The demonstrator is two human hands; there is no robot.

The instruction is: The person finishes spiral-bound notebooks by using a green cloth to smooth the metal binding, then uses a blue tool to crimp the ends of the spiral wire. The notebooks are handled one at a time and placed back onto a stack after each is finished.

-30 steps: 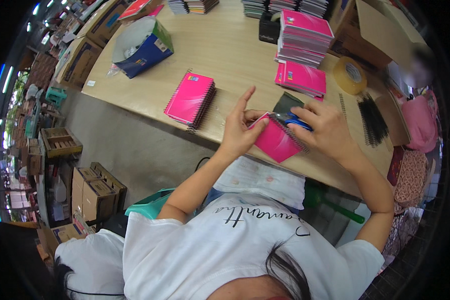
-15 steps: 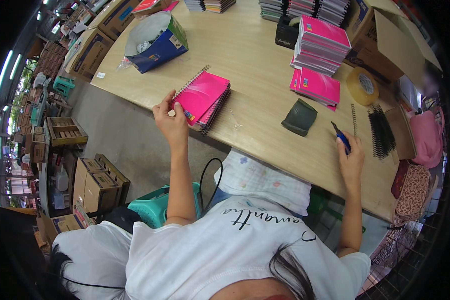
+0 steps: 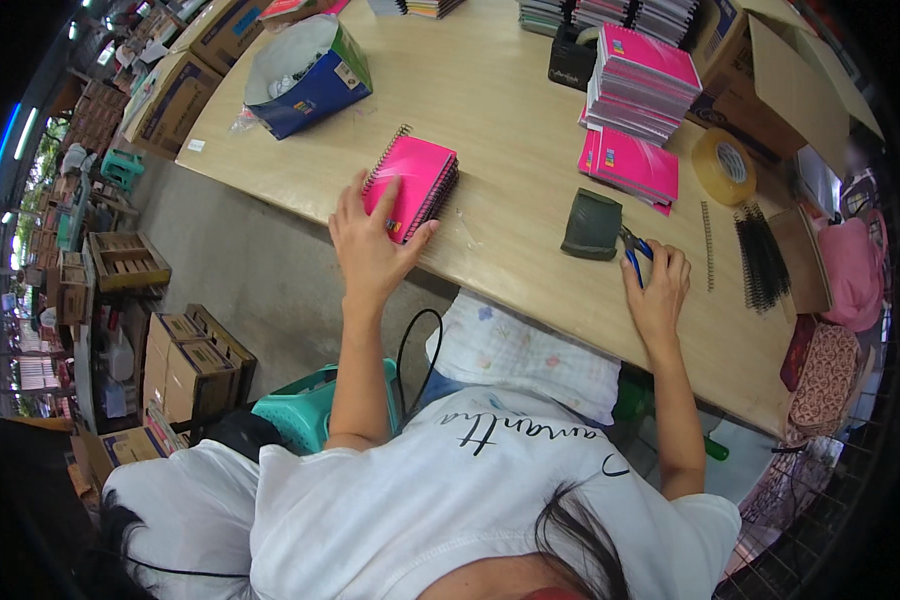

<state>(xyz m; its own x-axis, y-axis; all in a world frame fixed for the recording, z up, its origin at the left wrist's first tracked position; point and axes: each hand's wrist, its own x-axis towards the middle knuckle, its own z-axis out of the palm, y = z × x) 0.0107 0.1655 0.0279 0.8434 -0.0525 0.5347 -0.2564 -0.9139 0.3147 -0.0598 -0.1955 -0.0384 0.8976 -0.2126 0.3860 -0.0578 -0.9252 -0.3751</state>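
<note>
The left hand (image 3: 370, 245) lies spread, fingers splayed, flat on the near corner of a small stack of pink spiral notebooks (image 3: 415, 185) near the front edge of the desk (image 3: 500, 110). The right hand (image 3: 655, 285) is curled around blue-handled pliers (image 3: 635, 255) just beside a dark green pouch (image 3: 592, 224). Judging by what lies about, the binding work looks partly done: finished notebooks sit under the left hand, a taller pink pile (image 3: 635, 85) and a lower one (image 3: 630, 165) wait further right, and loose black spiral coils (image 3: 760, 255) lie unused near the right edge, so more binding seems left. As for containers, a blue and green box (image 3: 310, 75) lies tipped on its side with crumpled scraps inside; an open cardboard carton (image 3: 780, 75) stands at the far right, its contents hidden. A roll of tape (image 3: 725, 165) lies near it.
</note>
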